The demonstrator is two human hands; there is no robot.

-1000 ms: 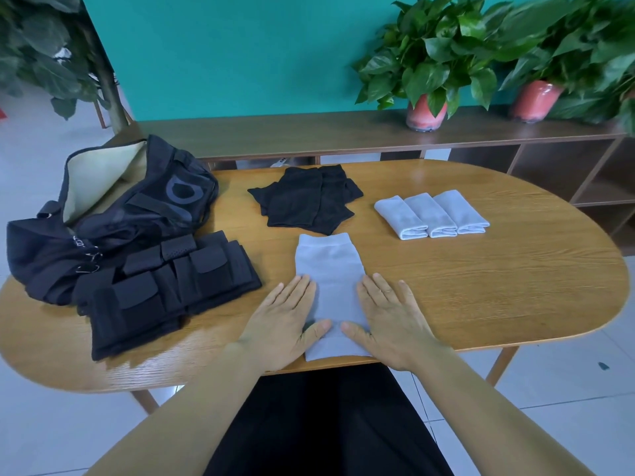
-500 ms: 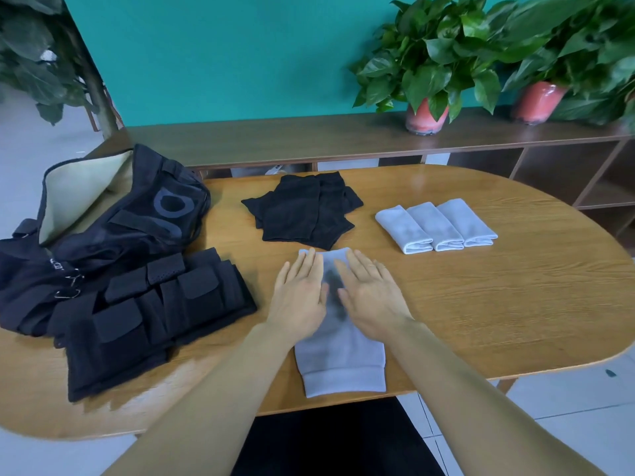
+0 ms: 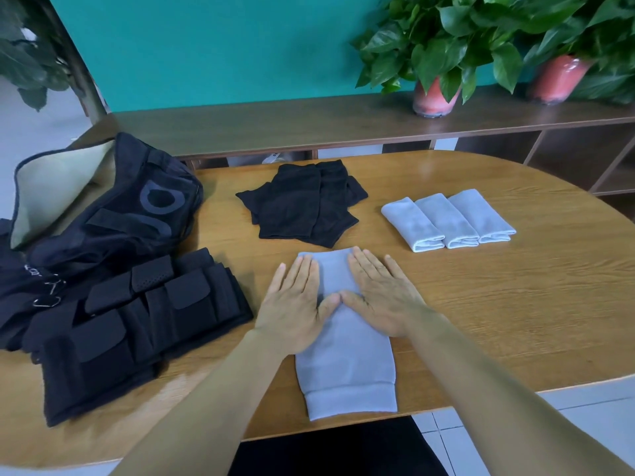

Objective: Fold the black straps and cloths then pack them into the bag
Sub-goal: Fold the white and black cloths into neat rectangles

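A grey cloth lay flat near the table edge, not folded yet. The left hand and right hand pressed on its far half with straight, spread fingers. Black straps sat stacked to the left. Farther off, three grey cloths were folded, black cloths waited, and the open bag held nothing I could see. Nothing blocked the way.

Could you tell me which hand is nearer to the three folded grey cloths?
Right. The right hand lies flat on the unfolded grey cloth, just below-left of the folded cloths; the left hand lies farther left.
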